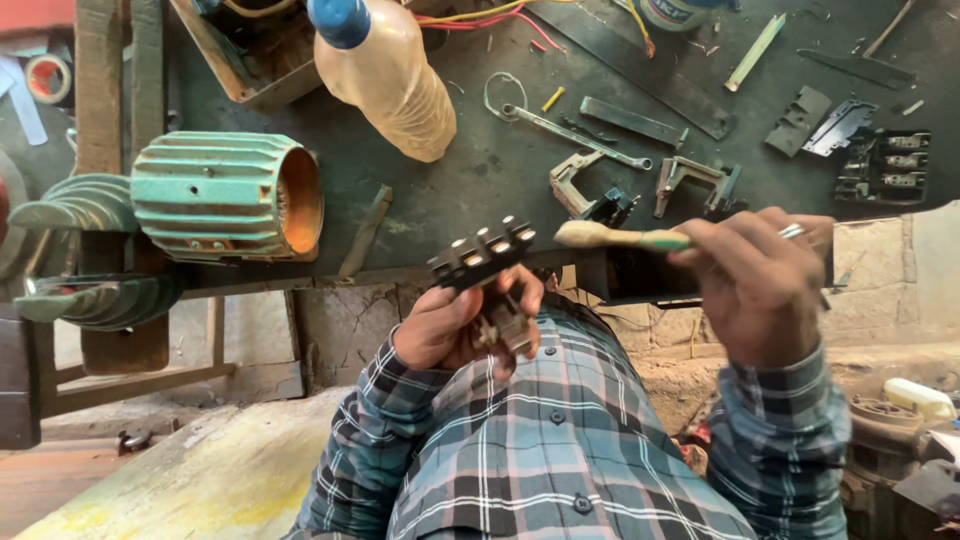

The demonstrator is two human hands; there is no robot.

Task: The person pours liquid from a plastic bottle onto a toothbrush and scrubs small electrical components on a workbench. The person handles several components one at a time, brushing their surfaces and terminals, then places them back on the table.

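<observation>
My left hand (455,325) grips a black electrical contact block (482,255) with several metal terminals on top, held up in front of my plaid shirt. My right hand (755,285) holds an old toothbrush (620,237) with a pale worn head and green-and-white handle. The brush head is just right of the block, close to its terminals but slightly apart. Both hands hover at the near edge of the dark workbench (480,170).
On the bench lie a green finned motor housing (225,195), a plastic bottle with blue cap (385,75), a spanner (575,135), metal brackets (690,180), another black contact block (885,165) and wires. Green fan blades (75,205) sit left. Dusty floor below.
</observation>
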